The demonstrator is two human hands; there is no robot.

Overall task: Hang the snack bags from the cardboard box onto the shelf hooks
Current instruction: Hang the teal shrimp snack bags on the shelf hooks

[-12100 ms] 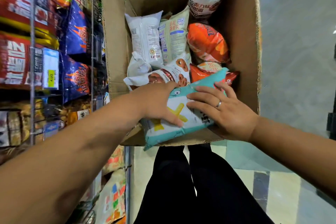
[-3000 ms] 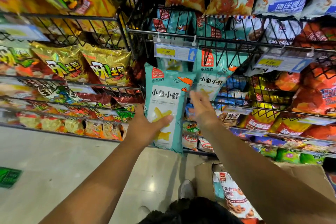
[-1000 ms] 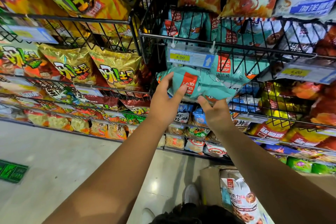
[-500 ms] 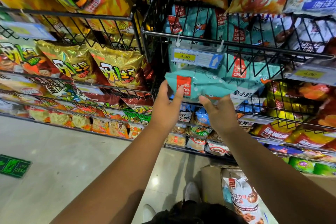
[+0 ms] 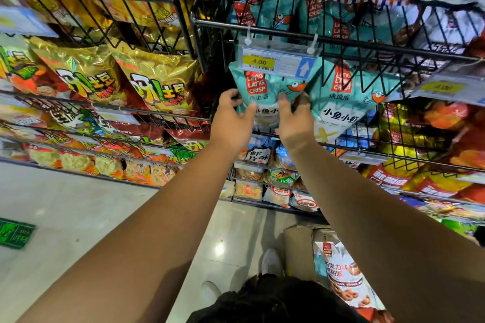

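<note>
bag: teal snack bag (image 5: pixel 265 86) upright under price tag (image 5: pixel 278 63), far centre rack (image 5: pixel 367 44) | left hand (image 5: pixel 233 119): thumb and curled fingers pinch its left edge | right hand (image 5: pixel 295 123): pinches right edge | why: probably squaring it on a hook hidden behind the tag | cardboard box (image 5: pixel 298 246): near right, floor

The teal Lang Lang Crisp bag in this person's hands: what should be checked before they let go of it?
1. Top of the teal bag caught on a hook: cannot tell; the price tag hides it.
2. The left hand and right hand both hold it: ok.
3. Bag upright, logo facing out: ok.
4. The neighbouring teal bag hangs upright beside it: ok.
5. The cardboard box holds more stock: ok; a white bag shows.
</note>
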